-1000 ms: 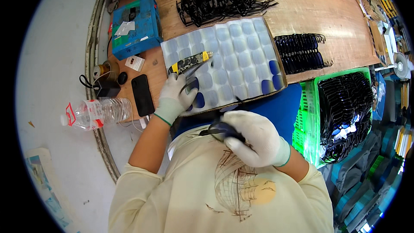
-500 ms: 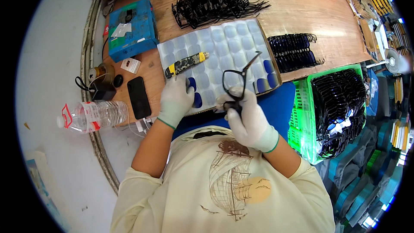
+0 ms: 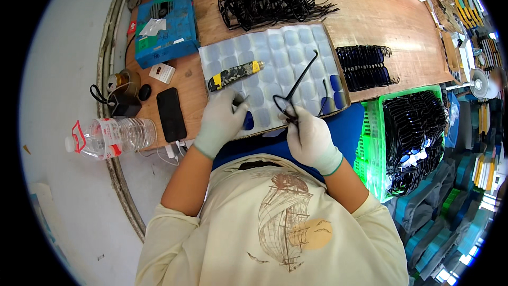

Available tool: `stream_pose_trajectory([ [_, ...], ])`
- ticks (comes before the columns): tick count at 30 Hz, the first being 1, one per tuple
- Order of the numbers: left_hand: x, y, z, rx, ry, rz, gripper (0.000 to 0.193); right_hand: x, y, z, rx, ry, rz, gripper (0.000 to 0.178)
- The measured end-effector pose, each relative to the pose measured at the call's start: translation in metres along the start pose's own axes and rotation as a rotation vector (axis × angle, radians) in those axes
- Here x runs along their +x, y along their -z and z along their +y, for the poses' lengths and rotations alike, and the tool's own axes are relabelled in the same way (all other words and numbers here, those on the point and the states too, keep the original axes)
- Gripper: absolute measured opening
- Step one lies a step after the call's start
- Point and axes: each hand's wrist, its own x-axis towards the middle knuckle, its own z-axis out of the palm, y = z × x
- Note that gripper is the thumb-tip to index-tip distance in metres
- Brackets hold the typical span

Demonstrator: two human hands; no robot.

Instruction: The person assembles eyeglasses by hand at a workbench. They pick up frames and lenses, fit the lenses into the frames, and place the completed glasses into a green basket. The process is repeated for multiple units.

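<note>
In my gloved right hand (image 3: 312, 140) is a black eyeglass frame (image 3: 302, 77), gripped low with one temple arm pointing up and away. My gloved left hand (image 3: 221, 119) is closed, fingertips together at the near left of a shallow cardboard tray (image 3: 337, 62); what they pinch is too small to make out. Beside those fingers lies a dark blue lens (image 3: 248, 121). Pale lenses (image 3: 280, 61) fill the tray in rows, with more dark lenses (image 3: 336, 82) at its right corner. A yellow and camouflage-patterned utility knife (image 3: 235, 75) rests on them.
Black glasses frames (image 3: 275, 2) are heaped behind the tray; dark glasses (image 3: 365, 66) stand in rows to its right. A green basket (image 3: 374, 143) holds more frames. At left are a blue box (image 3: 166, 32), a phone (image 3: 171, 115) and a water bottle (image 3: 119, 137).
The eyeglass frame has turned in my right hand, its rim now seen more edge-on. My left hand has shifted right and toward the tray's middle, its fingers drawn together.
</note>
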Motion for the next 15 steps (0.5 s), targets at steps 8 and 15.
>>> stream_pose_trajectory([
  [8,-0.043,0.009,0.02,-1.004,-0.113,-0.187,0.018,0.01,0.001,-0.036,0.511,-0.192,-0.123,0.036],
  [15,-0.048,0.016,0.011,-1.171,-0.044,-0.404,0.026,0.014,0.019,-0.032,0.567,-0.279,-0.366,0.017],
])
